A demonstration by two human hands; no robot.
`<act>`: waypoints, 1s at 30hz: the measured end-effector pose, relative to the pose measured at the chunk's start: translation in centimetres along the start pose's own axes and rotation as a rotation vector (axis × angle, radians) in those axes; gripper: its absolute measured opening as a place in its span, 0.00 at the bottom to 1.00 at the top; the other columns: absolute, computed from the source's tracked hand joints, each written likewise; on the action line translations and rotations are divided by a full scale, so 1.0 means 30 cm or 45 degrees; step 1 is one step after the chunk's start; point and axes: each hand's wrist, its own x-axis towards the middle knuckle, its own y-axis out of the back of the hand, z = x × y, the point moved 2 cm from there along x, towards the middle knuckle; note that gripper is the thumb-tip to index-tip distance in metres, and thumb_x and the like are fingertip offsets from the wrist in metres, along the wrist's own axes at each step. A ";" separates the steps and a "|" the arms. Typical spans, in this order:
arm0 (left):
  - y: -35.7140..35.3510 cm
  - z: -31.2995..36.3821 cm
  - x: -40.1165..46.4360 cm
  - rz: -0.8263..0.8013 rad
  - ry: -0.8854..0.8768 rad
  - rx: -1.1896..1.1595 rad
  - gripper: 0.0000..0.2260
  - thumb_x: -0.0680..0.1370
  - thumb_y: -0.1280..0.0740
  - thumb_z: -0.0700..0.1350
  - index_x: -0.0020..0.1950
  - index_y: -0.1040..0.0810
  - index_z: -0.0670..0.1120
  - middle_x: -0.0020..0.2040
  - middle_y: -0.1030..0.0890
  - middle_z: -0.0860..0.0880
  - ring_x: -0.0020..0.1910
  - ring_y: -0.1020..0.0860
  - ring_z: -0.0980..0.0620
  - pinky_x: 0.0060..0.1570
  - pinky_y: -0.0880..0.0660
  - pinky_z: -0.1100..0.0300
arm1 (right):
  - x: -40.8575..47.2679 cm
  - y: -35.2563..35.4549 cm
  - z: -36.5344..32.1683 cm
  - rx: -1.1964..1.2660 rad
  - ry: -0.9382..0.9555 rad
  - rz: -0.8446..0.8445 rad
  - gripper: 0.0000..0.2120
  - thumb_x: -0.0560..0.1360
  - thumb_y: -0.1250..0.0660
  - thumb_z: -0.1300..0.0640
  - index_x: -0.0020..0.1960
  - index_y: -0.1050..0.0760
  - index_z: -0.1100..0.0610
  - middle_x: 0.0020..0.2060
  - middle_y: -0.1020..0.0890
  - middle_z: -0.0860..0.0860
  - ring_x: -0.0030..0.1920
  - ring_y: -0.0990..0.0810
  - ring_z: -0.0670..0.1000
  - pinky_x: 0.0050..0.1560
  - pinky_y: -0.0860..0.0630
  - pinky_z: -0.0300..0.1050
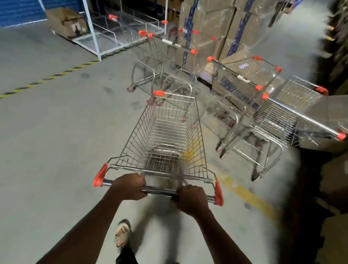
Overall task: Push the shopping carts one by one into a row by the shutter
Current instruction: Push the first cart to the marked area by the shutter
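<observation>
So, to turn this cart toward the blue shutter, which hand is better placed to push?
Probably the right hand. It grips the handle on the side away from the shutter, at the far left, so pushing there swings the cart leftward.

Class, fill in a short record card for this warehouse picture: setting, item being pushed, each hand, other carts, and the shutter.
Setting: grey concrete floor with stacked cardboard boxes
Pushed item: empty silver wire shopping cart with orange corner caps
Left hand: grip closed on the cart's handle bar
Right hand: grip closed on the same bar
Other carts: several parked ahead, nearest at right
Shutter: blue ribbed shutter, upper left
</observation>
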 end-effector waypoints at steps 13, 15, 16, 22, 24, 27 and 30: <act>-0.241 0.194 -0.433 0.070 0.341 -0.230 0.18 0.74 0.38 0.60 0.54 0.18 0.50 0.48 0.17 0.48 0.47 0.18 0.46 0.45 0.23 0.56 | -0.222 -0.048 -0.086 -0.140 0.352 0.057 0.21 0.71 0.37 0.33 0.36 0.20 0.50 0.29 0.19 0.49 0.28 0.19 0.52 0.31 0.35 0.43; -0.279 0.208 -0.486 0.083 0.379 -0.238 0.18 0.75 0.38 0.61 0.54 0.18 0.50 0.49 0.17 0.48 0.47 0.18 0.46 0.46 0.22 0.56 | -0.233 -0.073 -0.108 -0.095 0.394 0.092 0.20 0.67 0.35 0.33 0.31 0.23 0.50 0.24 0.23 0.48 0.22 0.23 0.51 0.25 0.34 0.40; -0.295 0.215 -0.513 0.084 0.402 -0.246 0.18 0.76 0.38 0.61 0.54 0.18 0.50 0.49 0.17 0.48 0.48 0.18 0.46 0.47 0.22 0.55 | -0.242 -0.086 -0.118 -0.064 0.422 0.091 0.20 0.67 0.35 0.34 0.31 0.24 0.50 0.23 0.24 0.48 0.22 0.24 0.52 0.24 0.32 0.41; -0.346 0.244 -0.654 0.129 0.490 -0.248 0.19 0.77 0.39 0.60 0.55 0.19 0.48 0.51 0.17 0.45 0.49 0.19 0.43 0.48 0.23 0.54 | -0.247 -0.078 -0.206 -0.048 0.603 0.077 0.21 0.64 0.28 0.34 0.28 0.30 0.49 0.21 0.28 0.47 0.20 0.28 0.50 0.21 0.42 0.38; -0.356 0.242 -0.689 0.148 0.525 -0.261 0.19 0.77 0.40 0.59 0.54 0.19 0.48 0.50 0.16 0.45 0.49 0.19 0.43 0.47 0.24 0.54 | -0.228 -0.041 -0.257 -0.128 0.516 0.024 0.24 0.54 0.26 0.31 0.26 0.32 0.47 0.19 0.29 0.47 0.18 0.29 0.47 0.22 0.52 0.35; -0.383 0.229 -0.729 0.171 0.580 -0.301 0.19 0.76 0.41 0.60 0.54 0.19 0.50 0.49 0.16 0.47 0.47 0.19 0.45 0.44 0.24 0.54 | -0.246 0.007 -0.323 -0.185 0.616 -0.019 0.18 0.70 0.36 0.35 0.41 0.19 0.49 0.36 0.16 0.50 0.38 0.16 0.53 0.35 0.24 0.45; -0.408 0.197 -0.756 0.182 0.623 -0.339 0.20 0.76 0.42 0.63 0.54 0.19 0.52 0.48 0.16 0.49 0.45 0.19 0.48 0.43 0.24 0.55 | -0.215 0.005 -0.368 -0.225 0.631 -0.127 0.19 0.77 0.39 0.39 0.53 0.20 0.52 0.49 0.15 0.52 0.52 0.16 0.56 0.52 0.24 0.48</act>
